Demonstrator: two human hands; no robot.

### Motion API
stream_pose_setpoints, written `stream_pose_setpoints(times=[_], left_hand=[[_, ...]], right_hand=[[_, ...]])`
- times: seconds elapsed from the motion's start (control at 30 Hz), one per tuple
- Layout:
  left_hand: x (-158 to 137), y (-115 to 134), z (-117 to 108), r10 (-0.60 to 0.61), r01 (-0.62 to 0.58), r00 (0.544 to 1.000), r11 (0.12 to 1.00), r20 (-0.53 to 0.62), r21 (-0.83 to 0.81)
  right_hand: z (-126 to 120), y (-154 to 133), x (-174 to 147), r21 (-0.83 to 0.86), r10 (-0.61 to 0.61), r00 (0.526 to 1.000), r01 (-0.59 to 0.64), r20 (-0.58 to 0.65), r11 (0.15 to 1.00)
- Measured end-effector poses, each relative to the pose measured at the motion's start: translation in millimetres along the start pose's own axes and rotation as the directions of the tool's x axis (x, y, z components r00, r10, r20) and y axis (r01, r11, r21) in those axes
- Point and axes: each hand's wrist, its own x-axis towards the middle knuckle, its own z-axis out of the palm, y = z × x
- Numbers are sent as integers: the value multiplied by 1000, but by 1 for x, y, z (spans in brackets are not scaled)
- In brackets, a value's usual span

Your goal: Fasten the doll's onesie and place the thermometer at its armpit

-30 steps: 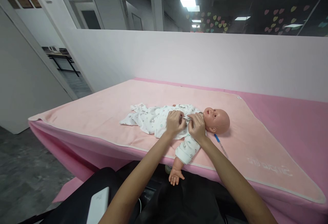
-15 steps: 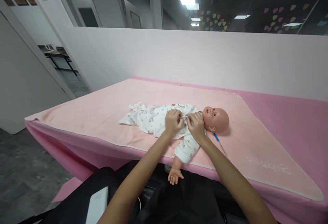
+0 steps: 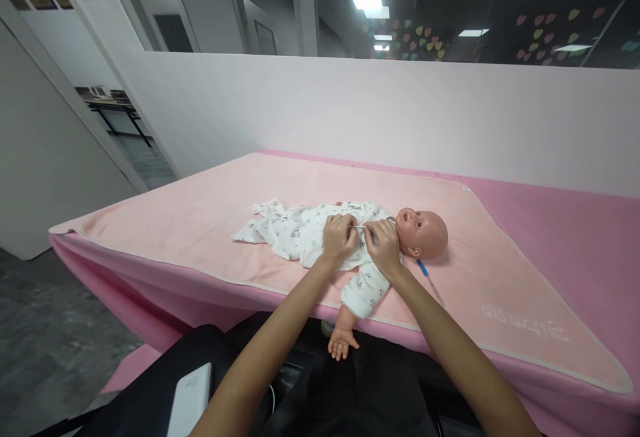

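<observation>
A baby doll [image 3: 427, 233] lies on its back with its head to the right, dressed in a white patterned romper [image 3: 300, 233]. Over its chest, my left hand [image 3: 340, 235] and my right hand [image 3: 383, 243] are both closed in a pinch. A thin white tie string [image 3: 359, 227] stretches between their fingertips. The doll's near arm hangs past the table edge, palm up. Behind my right wrist, a thermometer [image 3: 423, 268] with a blue end lies by the doll's head, partly hidden by my forearm.
A light pink blanket [image 3: 200, 210] covers the table over a darker pink cloth [image 3: 575, 223]. A white wall [image 3: 350, 110] rises behind, with a window above it. At the lower left, a white flat device [image 3: 190, 397] rests on my dark-clothed lap.
The string between my fingers looks slightly straighter. Both hands and the doll stay in nearly the same place.
</observation>
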Motion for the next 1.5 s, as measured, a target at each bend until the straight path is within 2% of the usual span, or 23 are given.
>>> stream_pose_setpoints(times=[0.3,0.67,1.5], left_hand=[[0,2,-1,43,-47,996,997,74,57],[0,2,1,29,-30,999,999,37,39],[0,3,-2,13,-14,999,1000,48,14]], right_hand=[[1,1,0,-5,17,1000,-17,15,1000],[0,0,0,22,19,1000,-20,19,1000],[0,0,-3,51,-40,999,40,6,998]])
